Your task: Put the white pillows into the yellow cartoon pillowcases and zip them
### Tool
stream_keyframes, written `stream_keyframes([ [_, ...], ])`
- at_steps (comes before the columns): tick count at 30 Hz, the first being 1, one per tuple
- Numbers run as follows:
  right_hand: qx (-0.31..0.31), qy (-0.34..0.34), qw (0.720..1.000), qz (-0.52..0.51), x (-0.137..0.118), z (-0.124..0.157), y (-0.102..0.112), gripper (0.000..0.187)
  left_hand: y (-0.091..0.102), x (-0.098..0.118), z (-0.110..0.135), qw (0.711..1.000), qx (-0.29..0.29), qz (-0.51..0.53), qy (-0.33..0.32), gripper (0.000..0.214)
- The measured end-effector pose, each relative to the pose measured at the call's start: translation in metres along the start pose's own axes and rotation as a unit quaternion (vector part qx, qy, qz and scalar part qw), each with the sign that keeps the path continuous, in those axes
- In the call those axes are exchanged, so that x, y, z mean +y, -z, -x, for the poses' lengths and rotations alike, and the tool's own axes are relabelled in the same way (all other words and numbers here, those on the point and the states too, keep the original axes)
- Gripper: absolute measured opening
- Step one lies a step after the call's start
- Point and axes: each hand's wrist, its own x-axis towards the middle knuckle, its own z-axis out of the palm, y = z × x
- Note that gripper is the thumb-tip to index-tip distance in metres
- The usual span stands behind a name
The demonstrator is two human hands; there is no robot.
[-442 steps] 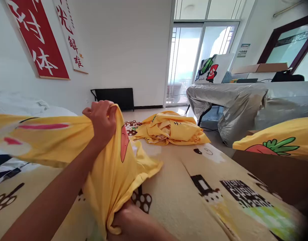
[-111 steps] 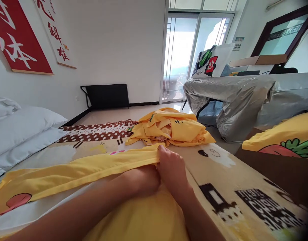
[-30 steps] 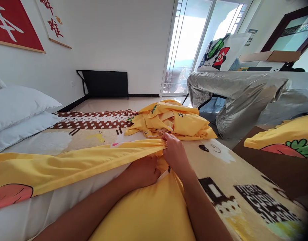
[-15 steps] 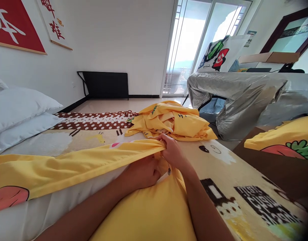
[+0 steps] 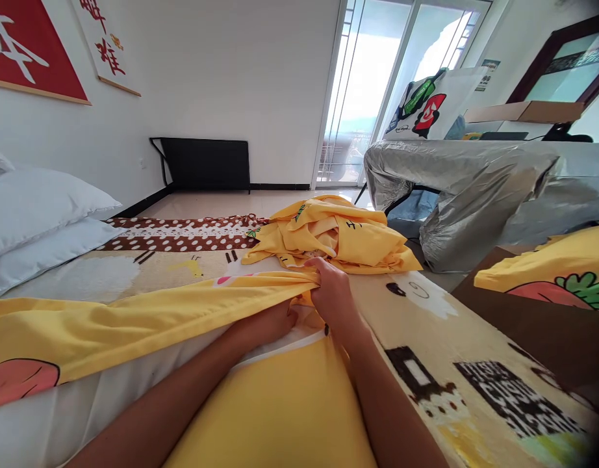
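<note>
A yellow duvet cover (image 5: pixel 173 302) with carrot prints stretches across from the left, and its near part (image 5: pixel 275 403) lies over my lap side. Between the two layers shows a white quilt (image 5: pixel 104 383). My right hand (image 5: pixel 334 292) is closed on the cover's edge at the corner of the opening. Inside the opening, just left of it, my left hand (image 5: pixel 270 324) has its fingers curled; the fabric partly hides them and what they hold. A white strip with a small dark tab (image 5: pixel 327 329) edges the near layer, below my right hand.
A crumpled yellow cloth (image 5: pixel 338 234) lies ahead on the patterned bed blanket (image 5: pixel 426 364). White pillows (image 5: pixel 46 211) are at the left. At the right stand a brown box (image 5: pixel 538 338) with yellow carrot-print fabric and a silver-covered table (image 5: pixel 475 175).
My left hand has moved slightly left and up, deeper behind the upper layer. The near layer has dropped a little, so more of its white edge strip shows. My right hand keeps its grip.
</note>
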Motion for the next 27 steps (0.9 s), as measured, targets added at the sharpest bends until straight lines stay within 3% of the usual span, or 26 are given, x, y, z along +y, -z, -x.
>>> stream_keyframes([
  [7, 0.03, 0.017, 0.999, 0.009, 0.003, 0.0, -0.002, 0.037, 0.003, 0.001, -0.003, 0.996, -0.013, 0.089, 0.027, 0.022],
  [13, 0.027, 0.029, 0.999, -0.01, 0.003, -0.002, 0.0, 0.033, -0.002, 0.002, -0.001, 0.985, 0.087, 0.134, 0.067, 0.032],
  [18, 0.023, 0.024, 0.999, -0.005, 0.001, -0.002, 0.002, 0.03, -0.002, 0.006, 0.0, 0.938, 0.147, 0.281, 0.139, 0.036],
  [21, 0.01, 0.011, 1.0, 0.004, 0.0, -0.001, 0.003, 0.034, -0.01, 0.003, 0.001, 0.921, 0.189, 0.303, 0.156, 0.039],
  [24, -0.014, -0.008, 1.0, 0.024, -0.002, 0.0, 0.005, 0.038, -0.022, -0.003, 0.003, 0.911, 0.23, 0.303, 0.157, 0.043],
  [27, -0.023, -0.011, 0.999, 0.045, -0.004, 0.001, 0.008, 0.037, -0.027, -0.006, 0.005, 0.908, 0.235, 0.32, 0.132, 0.049],
])
